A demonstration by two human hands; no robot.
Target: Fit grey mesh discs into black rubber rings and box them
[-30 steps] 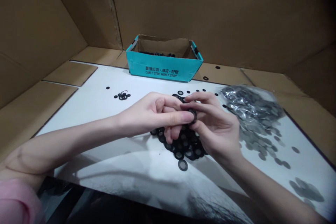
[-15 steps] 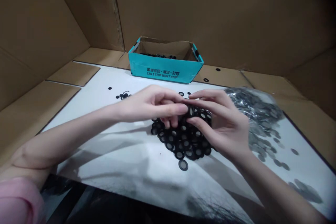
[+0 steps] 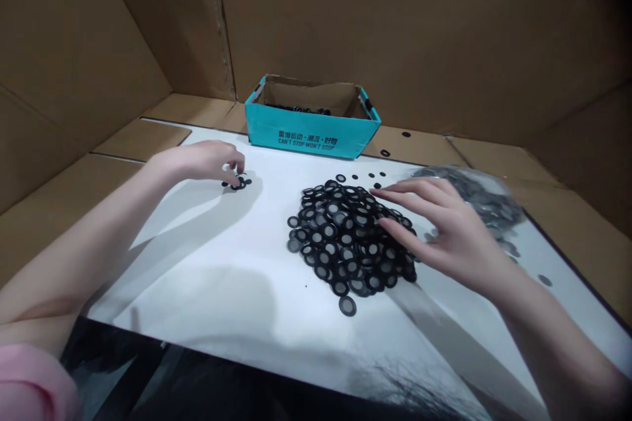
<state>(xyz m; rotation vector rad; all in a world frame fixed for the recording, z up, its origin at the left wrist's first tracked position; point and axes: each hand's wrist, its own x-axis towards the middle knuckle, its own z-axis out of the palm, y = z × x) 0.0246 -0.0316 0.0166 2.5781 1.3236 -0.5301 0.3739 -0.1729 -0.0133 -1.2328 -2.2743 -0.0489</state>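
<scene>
A large heap of black rings with pale grey centres [image 3: 345, 237] lies in the middle of the white board. Over its right side is my right hand [image 3: 444, 223], open, with thumb and fingers spread; the fingertips are at the heap's edge and I see nothing held. Off to the left, my left hand [image 3: 210, 159] hangs low over a small cluster of little black discs [image 3: 239, 184]. Its fingers are curved and the thumb is apart from them, its tip at the discs. Nothing shows between its fingertips.
A turquoise box [image 3: 313, 131] with black pieces inside stands behind the heap. A clear plastic bag of grey discs [image 3: 474, 200] lies at right, with loose grey discs near it. Several small black discs [image 3: 372, 175] lie behind the heap. Cardboard walls [image 3: 395, 26] enclose the board.
My hands were together over the heap, fingers closed around a black ring. My left hand has moved away left to the small cluster; my right hand has opened and shifted slightly right.
</scene>
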